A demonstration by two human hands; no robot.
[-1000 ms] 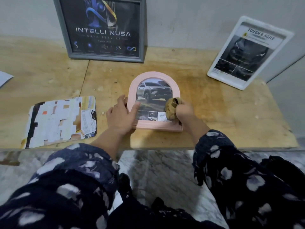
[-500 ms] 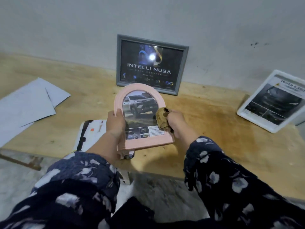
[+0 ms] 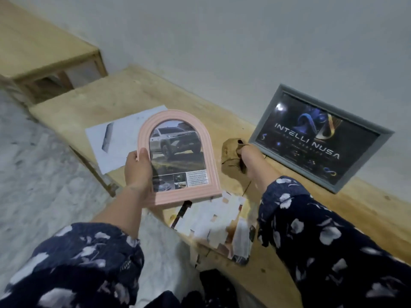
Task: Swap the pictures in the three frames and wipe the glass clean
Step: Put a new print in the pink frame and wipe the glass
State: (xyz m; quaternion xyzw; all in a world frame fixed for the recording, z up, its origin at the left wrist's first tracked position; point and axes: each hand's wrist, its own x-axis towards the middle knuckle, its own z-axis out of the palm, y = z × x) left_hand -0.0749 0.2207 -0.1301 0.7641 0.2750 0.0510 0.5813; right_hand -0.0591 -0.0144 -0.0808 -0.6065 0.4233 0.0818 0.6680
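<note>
Since a moment ago your right hand (image 3: 250, 160), bunched on the cloth (image 3: 231, 155), has come off the glass. Your left hand (image 3: 139, 172) clasps the upright pink frame (image 3: 178, 156) above the surface (image 3: 222, 121), just left of the cloth.

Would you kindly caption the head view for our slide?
Left hand lifts the pink arched frame; right hand holds a cloth beside it.

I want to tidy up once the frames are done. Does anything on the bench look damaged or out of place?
Yes: the patchy card near the bench's front edge. Its printed surface is torn away in pale blocks and its near corner overhangs the edge. Loose white sheets lie behind the pink frame.
</note>
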